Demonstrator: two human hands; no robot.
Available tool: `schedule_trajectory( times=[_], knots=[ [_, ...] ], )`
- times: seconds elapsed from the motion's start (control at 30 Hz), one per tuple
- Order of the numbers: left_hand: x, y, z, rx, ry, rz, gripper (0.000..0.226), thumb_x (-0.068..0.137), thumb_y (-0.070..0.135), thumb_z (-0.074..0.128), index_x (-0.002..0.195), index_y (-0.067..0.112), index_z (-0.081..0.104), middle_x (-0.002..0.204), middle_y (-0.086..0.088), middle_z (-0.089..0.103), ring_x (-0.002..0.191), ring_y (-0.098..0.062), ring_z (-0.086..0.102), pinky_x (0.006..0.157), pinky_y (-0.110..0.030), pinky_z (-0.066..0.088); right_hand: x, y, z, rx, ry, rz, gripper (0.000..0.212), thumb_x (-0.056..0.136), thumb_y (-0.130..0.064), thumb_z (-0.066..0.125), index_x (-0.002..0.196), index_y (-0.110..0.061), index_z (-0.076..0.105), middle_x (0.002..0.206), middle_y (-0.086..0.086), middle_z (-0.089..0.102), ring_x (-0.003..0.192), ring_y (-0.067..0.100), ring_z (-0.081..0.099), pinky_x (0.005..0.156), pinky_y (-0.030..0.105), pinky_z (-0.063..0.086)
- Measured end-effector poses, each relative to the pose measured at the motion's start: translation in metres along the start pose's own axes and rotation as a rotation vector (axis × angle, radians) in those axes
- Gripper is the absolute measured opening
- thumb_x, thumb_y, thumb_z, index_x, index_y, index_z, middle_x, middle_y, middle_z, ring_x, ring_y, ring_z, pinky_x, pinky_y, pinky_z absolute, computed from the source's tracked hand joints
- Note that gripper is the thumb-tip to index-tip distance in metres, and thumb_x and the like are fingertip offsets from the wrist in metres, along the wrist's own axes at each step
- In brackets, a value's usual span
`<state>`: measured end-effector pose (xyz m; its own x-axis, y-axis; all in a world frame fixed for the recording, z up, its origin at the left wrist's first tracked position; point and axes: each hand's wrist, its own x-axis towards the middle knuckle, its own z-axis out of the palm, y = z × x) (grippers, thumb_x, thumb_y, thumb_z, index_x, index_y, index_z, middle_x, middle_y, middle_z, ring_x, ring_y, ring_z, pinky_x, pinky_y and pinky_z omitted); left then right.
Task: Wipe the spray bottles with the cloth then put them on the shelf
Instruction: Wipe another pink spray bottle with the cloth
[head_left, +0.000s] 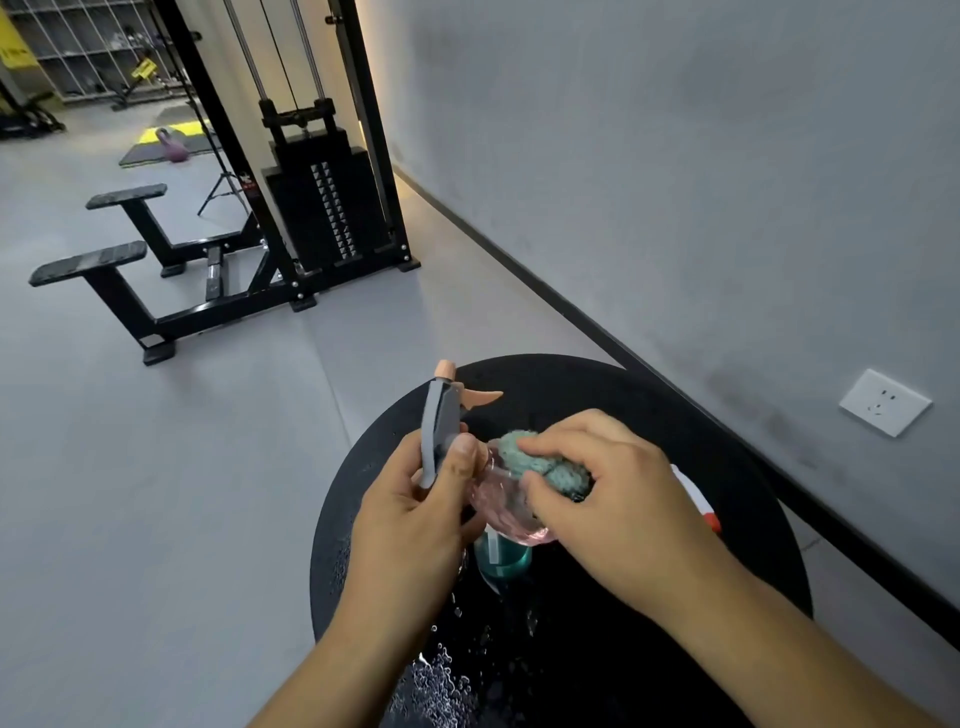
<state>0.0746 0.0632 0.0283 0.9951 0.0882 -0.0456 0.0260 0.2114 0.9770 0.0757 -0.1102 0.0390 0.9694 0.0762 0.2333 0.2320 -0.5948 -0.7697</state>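
Above round black table (701, 415), left hand (415, 514) grips pink spray bottle (506, 512) (tilted); right hand (618, 499) pinches cloth (540, 462).

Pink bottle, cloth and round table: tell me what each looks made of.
Pink bottle: likely clear tinted plastic, glossy; light passes through it, and its grey spray head looks like matte plastic.
Cloth: soft teal fabric, probably microfibre or terry; its surface is fuzzy and bunches under the right hand.
Round table: black, matte top; material unclear, though water beads on it.
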Motion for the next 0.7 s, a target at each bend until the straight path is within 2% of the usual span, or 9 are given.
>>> schedule_trajectory(
  times=[0.1,0.27,0.4,0.53,0.6,0.7],
  knots=[
    [0.001,0.003,0.003,-0.02,0.076,-0.008,0.016,0.098,0.035,0.069,0.097,0.019,0.073,0.095,-0.012,0.081,0.087,-0.027,0.082,0.068,-0.03,0.064,0.002,0.005,-0.002,0.02,0.095,0.072,0.013,0.09,-0.02,0.077,0.102,-0.024,0.076,0.108,-0.015,0.062,0.098,-0.013,0.058,0.067,0.0,0.044],
    [-0.001,0.003,0.009,-0.022,0.103,-0.023,0.012,0.096,0.036,0.071,0.095,0.025,0.074,0.09,-0.01,0.08,0.082,-0.024,0.08,0.069,-0.033,0.064,-0.006,-0.007,0.009,-0.009,0.053,-0.079,0.023,0.091,-0.023,0.078,0.112,-0.029,0.076,0.111,-0.021,0.057,0.105,-0.002,0.061,0.084,0.006,0.049],
    [-0.002,0.004,0.01,-0.093,0.143,-0.065,0.015,0.097,0.032,0.07,0.1,0.017,0.073,0.1,-0.018,0.079,0.083,-0.026,0.08,0.068,-0.031,0.065,0.002,0.002,-0.002,0.055,0.119,0.058,0.016,0.086,-0.014,0.08,0.096,-0.025,0.076,0.103,-0.015,0.061,0.095,-0.009,0.061,0.066,0.002,0.046],
    [-0.001,0.007,0.011,-0.123,0.135,-0.083,0.023,0.097,0.033,0.07,0.107,0.012,0.071,0.105,-0.022,0.077,0.086,-0.029,0.079,0.072,-0.033,0.066,0.0,-0.002,-0.005,0.134,0.134,0.022,0.023,0.09,-0.018,0.079,0.11,-0.029,0.077,0.11,-0.02,0.062,0.103,-0.01,0.06,0.072,0.001,0.047],
    [-0.002,0.007,0.012,-0.109,0.129,-0.083,0.023,0.096,0.035,0.07,0.106,0.015,0.073,0.102,-0.017,0.079,0.085,-0.027,0.079,0.073,-0.033,0.066,-0.002,-0.006,0.001,0.061,0.095,-0.046,0.025,0.092,-0.021,0.077,0.115,-0.031,0.077,0.113,-0.02,0.06,0.108,-0.005,0.06,0.078,0.002,0.048],
    [-0.002,0.007,0.012,-0.128,0.139,-0.081,0.019,0.096,0.034,0.071,0.102,0.016,0.073,0.102,-0.016,0.08,0.087,-0.03,0.079,0.073,-0.034,0.067,0.002,-0.001,0.001,0.046,0.112,0.016,0.02,0.089,-0.015,0.077,0.104,-0.028,0.078,0.107,-0.016,0.061,0.097,-0.004,0.062,0.071,0.003,0.048]
  ],
)
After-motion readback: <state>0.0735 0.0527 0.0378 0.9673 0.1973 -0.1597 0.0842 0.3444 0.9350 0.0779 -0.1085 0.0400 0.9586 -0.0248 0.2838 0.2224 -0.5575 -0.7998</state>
